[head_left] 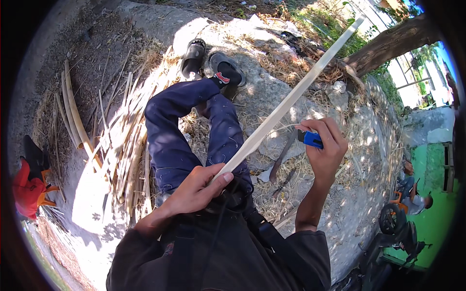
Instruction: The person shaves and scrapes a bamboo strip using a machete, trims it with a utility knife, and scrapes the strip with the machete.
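A long, pale, flat strip of wood or bamboo (291, 97) slants away from my lap, up to the far right. My left hand (196, 189) grips its near end, thumb on top. To the right of the strip, my right hand (326, 145) is closed around a short blue tool with a dark end (313, 139); whether it has a blade cannot be made out. A thin pale sliver (281, 128) curves from the strip's side toward the fingertips of that hand. Small shavings cling to my dark blue trousers (170, 145).
Many split strips (128, 165) lie piled left of my legs, beside thicker curved poles (75, 116). A long dark blade-shaped object (282, 157) rests on the ground to the right. Farther right are a motorbike (391, 218), a seated person (417, 201) and a green wall (437, 184).
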Available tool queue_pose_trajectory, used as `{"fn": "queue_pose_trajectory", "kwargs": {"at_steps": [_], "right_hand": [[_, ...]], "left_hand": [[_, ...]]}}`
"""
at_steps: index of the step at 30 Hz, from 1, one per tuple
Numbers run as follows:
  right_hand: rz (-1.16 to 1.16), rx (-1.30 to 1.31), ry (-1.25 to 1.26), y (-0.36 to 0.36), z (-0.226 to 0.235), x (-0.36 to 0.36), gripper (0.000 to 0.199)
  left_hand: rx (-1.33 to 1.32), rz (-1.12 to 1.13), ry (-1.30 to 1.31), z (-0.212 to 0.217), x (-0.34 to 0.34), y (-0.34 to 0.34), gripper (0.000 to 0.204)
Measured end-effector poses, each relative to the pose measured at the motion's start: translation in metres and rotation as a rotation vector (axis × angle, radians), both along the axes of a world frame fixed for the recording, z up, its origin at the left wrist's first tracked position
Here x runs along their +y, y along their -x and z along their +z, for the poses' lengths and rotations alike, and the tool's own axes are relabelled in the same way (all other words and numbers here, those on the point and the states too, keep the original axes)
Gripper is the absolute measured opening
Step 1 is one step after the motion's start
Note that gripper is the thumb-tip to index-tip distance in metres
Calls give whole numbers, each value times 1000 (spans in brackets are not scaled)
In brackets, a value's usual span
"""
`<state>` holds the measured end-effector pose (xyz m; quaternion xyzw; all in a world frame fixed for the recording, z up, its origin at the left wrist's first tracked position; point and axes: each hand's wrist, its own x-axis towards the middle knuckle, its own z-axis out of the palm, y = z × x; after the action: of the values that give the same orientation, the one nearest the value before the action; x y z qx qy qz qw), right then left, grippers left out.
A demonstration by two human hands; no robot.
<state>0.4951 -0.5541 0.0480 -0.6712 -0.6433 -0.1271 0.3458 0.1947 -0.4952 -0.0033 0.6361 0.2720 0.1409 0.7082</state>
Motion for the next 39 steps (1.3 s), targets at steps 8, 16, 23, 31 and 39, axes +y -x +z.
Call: {"fn": "queue_pose_trajectory", "kwargs": {"at_steps": [8, 16, 23, 31, 39], "right_hand": [[-107, 172, -67, 14, -16, -1, 17], [-167, 394, -186, 24, -42, 2, 16], [-118, 904, -336, 33, -70, 10, 14], [-66, 1081, -309, 43, -73, 12, 14], [-61, 519, -23, 20, -16, 13, 30]], "left_hand": [[-20, -41, 229, -1, 3, 2, 29], [-31, -39, 277, 2, 4, 2, 29], [-13, -10, 79, -1, 2, -5, 27], [19, 65, -194, 0, 1, -12, 26], [22, 106, -256, 3, -1, -10, 22]]}}
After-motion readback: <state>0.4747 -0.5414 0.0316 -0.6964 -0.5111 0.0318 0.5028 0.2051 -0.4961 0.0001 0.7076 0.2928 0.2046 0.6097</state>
